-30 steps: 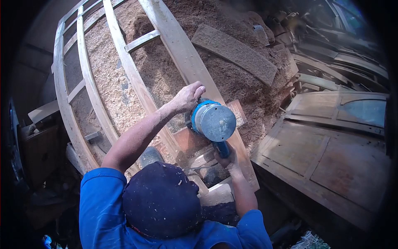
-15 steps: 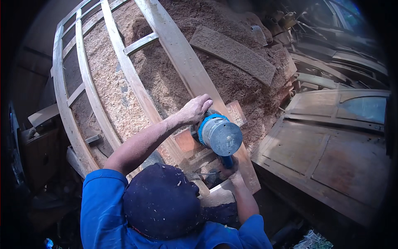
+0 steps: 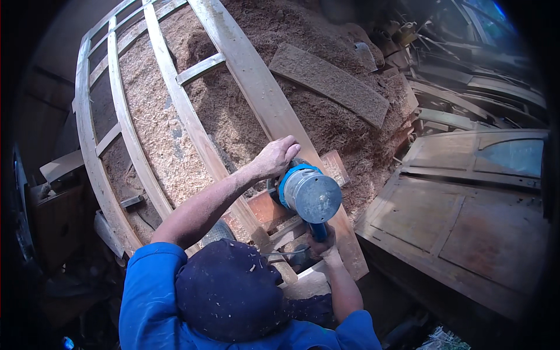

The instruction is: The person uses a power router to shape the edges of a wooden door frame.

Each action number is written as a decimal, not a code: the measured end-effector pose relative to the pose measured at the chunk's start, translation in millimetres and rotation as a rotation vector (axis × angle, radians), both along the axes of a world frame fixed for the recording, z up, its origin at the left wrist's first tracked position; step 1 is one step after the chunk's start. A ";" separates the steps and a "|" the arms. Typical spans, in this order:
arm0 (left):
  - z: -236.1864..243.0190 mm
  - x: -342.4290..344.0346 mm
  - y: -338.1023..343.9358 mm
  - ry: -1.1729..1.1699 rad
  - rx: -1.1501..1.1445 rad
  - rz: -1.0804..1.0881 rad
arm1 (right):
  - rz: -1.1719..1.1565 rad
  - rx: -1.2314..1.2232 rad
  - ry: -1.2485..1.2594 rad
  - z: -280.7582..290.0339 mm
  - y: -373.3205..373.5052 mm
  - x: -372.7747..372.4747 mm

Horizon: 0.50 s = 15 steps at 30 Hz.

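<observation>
My left hand [image 3: 279, 153] is closed on the upper end of a power tool [image 3: 312, 195] with a blue ring and a dusty round metal top. My right hand [image 3: 321, 242] grips its blue rear handle [image 3: 318, 230], lower down. The tool rests along the wide right-hand rail [image 3: 255, 87] of a large slatted wooden frame [image 3: 121, 108], whose long bars run away from me and are joined by short crosspieces. Under the tool, the rail's surface is hidden. A cord runs near my right hand.
Wood shavings [image 3: 149, 87] lie under the frame, with a loose board [image 3: 329, 84] on them. Panelled wooden doors [image 3: 443, 221] lie at the right, stacked timber [image 3: 461, 93] behind them. A dark cap [image 3: 227, 289] and blue sleeves fill the bottom middle.
Both hands and the tool have moved down and slightly right in the picture, along the rail toward me. My grip on the tool looks the same.
</observation>
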<state>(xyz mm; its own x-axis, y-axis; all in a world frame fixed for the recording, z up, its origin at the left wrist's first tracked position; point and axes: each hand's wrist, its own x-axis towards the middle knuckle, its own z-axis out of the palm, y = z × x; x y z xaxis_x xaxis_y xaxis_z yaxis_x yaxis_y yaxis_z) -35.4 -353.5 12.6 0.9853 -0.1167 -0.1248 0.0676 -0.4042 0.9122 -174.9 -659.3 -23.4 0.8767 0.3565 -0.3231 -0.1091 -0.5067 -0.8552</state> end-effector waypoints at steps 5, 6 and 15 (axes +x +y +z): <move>4.4 16.3 25.0 0.019 0.030 0.064 | 0.050 0.051 -0.145 -2.4 29.1 25.1; 5.0 18.0 30.5 0.037 0.023 0.077 | 0.047 0.080 -0.107 -0.2 36.2 29.5; 3.5 48.3 84.5 0.028 0.041 0.142 | 0.031 0.107 0.032 6.6 93.6 64.4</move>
<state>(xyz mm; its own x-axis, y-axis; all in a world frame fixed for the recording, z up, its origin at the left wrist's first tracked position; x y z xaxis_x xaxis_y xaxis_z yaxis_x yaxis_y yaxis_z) 12.8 -269.0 16.1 0.9877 0.0293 -0.1539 0.1516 -0.4261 0.8919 -110.5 -565.8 -16.8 0.8546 0.4169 -0.3097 -0.1235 -0.4161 -0.9009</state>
